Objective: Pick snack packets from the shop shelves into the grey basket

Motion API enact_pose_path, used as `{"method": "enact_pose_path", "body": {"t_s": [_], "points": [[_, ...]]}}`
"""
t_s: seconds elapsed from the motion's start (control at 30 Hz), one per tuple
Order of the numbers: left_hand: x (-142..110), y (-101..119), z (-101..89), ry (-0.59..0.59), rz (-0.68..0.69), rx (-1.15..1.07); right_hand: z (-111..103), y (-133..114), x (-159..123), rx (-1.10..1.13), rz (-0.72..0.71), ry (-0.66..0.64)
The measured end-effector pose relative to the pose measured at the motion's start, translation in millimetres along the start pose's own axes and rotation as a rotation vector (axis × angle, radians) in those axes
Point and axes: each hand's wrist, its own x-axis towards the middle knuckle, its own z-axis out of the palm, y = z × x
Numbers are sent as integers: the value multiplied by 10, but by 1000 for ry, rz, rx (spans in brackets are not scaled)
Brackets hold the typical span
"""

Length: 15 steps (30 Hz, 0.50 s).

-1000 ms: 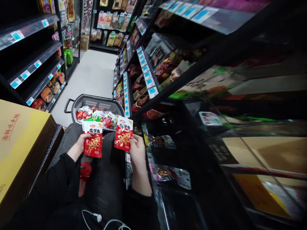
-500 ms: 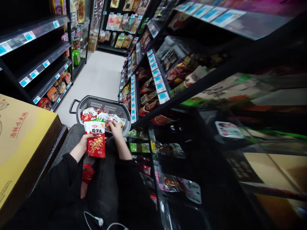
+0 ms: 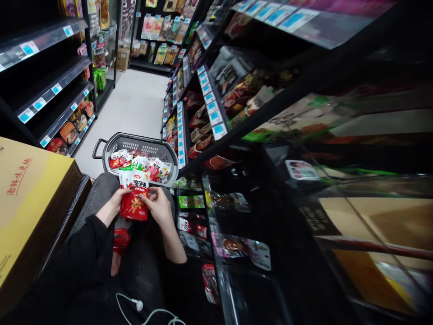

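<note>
Both hands grip a stack of red snack packets over my lap. My left hand clasps its left edge, and my right hand pinches its right side, fingers curled. Just beyond my knees stands a grey shopping basket with several red, white and green snack packets heaped inside. Another red packet lies on my lap under the hands.
A yellow cardboard box stands at my left. Black store shelves with blue price tags and packaged food line both sides of the aisle. The pale floor runs ahead. White earphones dangle near my legs.
One second ago each hand held a separate red packet. The right hand then reached to the basket without it, and now has come back onto the stack in my left hand.
</note>
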Motion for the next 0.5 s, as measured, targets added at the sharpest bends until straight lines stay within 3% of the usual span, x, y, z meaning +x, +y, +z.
{"method": "enact_pose_path", "body": {"t_s": [0.13, 0.27, 0.5], "points": [[8, 6, -19, -9, -30, -1, -23, 89, 50, 54, 29, 22], [10, 26, -37, 8, -40, 1, -58, 157, 78, 204, -30, 159], [48, 34, -84, 14, -18, -5, -294, 38, -78, 513, -111, 284]]}}
